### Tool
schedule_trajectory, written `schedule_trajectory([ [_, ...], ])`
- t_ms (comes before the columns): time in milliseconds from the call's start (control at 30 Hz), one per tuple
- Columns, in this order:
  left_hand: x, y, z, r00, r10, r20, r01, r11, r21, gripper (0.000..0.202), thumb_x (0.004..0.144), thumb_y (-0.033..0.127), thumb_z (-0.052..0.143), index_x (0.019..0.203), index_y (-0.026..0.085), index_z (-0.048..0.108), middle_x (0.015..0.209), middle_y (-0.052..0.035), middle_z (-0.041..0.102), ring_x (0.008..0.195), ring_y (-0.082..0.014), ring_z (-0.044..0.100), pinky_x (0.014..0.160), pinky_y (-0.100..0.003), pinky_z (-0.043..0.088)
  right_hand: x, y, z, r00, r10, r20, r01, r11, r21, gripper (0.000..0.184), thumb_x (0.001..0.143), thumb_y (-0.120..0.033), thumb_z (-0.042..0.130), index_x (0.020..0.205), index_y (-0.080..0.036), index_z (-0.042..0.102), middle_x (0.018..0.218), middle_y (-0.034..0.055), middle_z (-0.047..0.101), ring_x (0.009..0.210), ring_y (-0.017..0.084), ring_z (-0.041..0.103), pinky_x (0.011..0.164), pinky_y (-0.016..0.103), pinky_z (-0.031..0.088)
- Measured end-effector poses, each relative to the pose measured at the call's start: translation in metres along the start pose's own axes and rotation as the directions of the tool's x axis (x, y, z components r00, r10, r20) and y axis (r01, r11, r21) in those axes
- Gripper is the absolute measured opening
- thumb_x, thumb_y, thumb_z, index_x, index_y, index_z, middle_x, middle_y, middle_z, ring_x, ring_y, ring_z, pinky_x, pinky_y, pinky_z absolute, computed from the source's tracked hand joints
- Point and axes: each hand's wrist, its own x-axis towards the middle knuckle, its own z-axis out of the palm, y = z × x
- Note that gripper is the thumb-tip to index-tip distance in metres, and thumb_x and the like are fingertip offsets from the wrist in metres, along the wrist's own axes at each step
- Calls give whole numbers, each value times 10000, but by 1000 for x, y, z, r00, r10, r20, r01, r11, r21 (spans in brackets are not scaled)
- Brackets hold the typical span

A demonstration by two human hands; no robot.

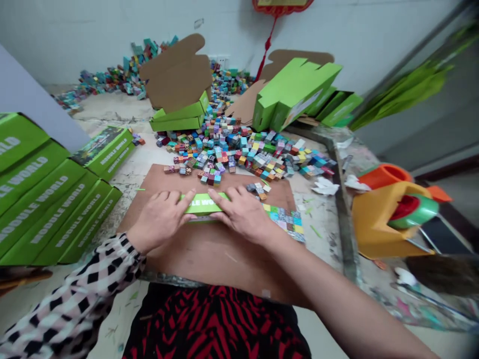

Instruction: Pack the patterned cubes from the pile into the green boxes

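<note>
Head view: left hand (159,219) and right hand (243,214) lie open, palms down, on green box (204,204), mid-frame on brown board (209,264). Risk: box sliding under pressure could knock loose cubes (258,190), just beside right hand, scattering them.

Matt green printed cardboard box (204,204), rough brown corrugated cardboard sheet (209,264)

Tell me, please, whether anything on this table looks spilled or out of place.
Yes: loose colored cubes lie scattered across the table instead of sitting in any container, and a long heap of them runs along the far wall, which looks like a spill.
</note>
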Motion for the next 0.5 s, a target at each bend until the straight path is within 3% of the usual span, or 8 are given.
schedule_trajectory([
  [200,-3,-2,3,999,1,-35,1,998,59,521,938,464,404,1355,167,503,897,-123,583,790,-284,552,685,-383,407,-3,0,3,999,46,-29,-45,998,50,582,942,-554,328,1406,-229,461,1072,150,598,928,284,488,751,402,459],
  [333,-5,-1,2,998,13,-67,-8,997,78,511,952,471,352,1394,241,465,894,-118,577,783,-285,548,662,-371,383,-4,-6,3,994,78,-71,-68,988,137,567,942,-546,354,1397,-229,470,1216,135,568,1043,280,488,857,410,471],
  [433,-8,0,2,997,11,-72,-5,996,86,494,960,465,328,1411,296,435,921,-116,584,763,-280,543,645,-363,365,-19,-6,-2,983,75,-166,-48,985,164,515,937,-509,417,1341,-206,521,1329,145,496,1199,289,435,971,428,431],
  [500,-8,-2,5,998,9,-70,-3,997,74,492,962,457,326,1418,299,424,964,-123,594,769,-283,546,647,-363,361,-43,3,-10,958,92,-273,-47,985,166,425,945,-439,445,1271,-193,562,1342,155,476,1248,275,412,1004,432,408],
])
